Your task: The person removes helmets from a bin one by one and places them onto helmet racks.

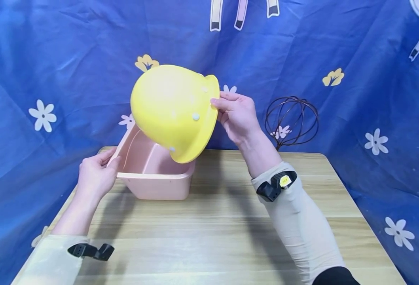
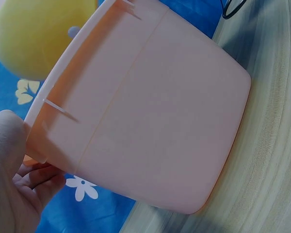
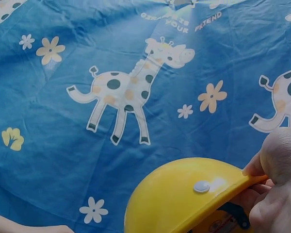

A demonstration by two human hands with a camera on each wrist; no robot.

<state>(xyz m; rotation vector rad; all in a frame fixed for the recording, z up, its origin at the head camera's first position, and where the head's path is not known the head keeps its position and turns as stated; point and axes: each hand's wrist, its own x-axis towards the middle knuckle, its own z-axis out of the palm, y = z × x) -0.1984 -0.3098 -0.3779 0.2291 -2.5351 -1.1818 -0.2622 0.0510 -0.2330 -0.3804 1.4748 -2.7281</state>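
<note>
A yellow hard hat (image 1: 170, 107) hangs tilted over a pink plastic bin (image 1: 156, 186), its brim turned to the right. My right hand (image 1: 238, 114) pinches that brim between thumb and fingers; the right wrist view shows the hat's rim (image 3: 223, 199) in the same grasp, with part of the inner lining visible beneath. With my left hand (image 1: 97, 174) I grip the bin's left rim, thumb on top and fingers below. In the left wrist view the bin's outer wall (image 2: 160, 107) slants above the wooden table, and the hat shows past its rim.
A dark wire whisk-shaped frame (image 1: 292, 122) stands at the back right, behind my right forearm. The wooden table (image 1: 181, 245) meets a blue curtain (image 1: 99, 59) printed with flowers and giraffes at its back and sides.
</note>
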